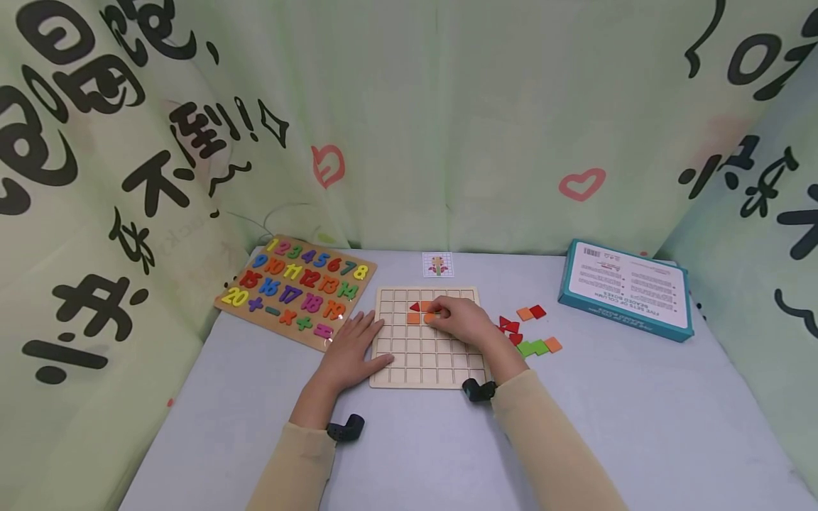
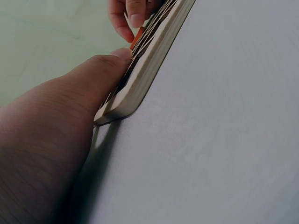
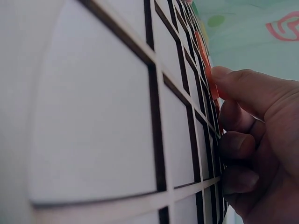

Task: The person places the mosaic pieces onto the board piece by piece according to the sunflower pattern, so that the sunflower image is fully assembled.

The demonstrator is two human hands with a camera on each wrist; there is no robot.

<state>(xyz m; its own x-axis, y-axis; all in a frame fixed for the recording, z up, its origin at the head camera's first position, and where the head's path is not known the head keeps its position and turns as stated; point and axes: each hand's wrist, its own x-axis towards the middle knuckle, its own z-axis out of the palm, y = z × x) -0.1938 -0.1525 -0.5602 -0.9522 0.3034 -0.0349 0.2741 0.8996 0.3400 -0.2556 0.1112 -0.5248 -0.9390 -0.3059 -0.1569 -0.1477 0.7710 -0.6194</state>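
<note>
A wooden grid board (image 1: pixel 409 362) lies in the middle of the table. My right hand (image 1: pixel 463 321) is over its upper part and pinches an orange square tile (image 3: pixel 214 88) between thumb and fingers, at a grid cell. Beside that tile sit another orange tile (image 1: pixel 413 319) and a red triangle tile (image 1: pixel 415 307); one more orange tile (image 1: pixel 425 306) is partly covered by the fingers. My left hand (image 1: pixel 351 353) rests on the board's left edge with fingers extended. In the left wrist view, its thumb (image 2: pixel 105 70) touches the board near a rounded corner.
Loose red tiles (image 1: pixel 510 326), green tiles (image 1: pixel 525 348) and orange tiles (image 1: pixel 552 344) lie right of the grid. A small pattern card (image 1: pixel 437 265) is behind it. A number puzzle board (image 1: pixel 275 316) stands left, a teal-edged box (image 1: pixel 626 287) right. Curtains (image 1: pixel 396 142) enclose the table.
</note>
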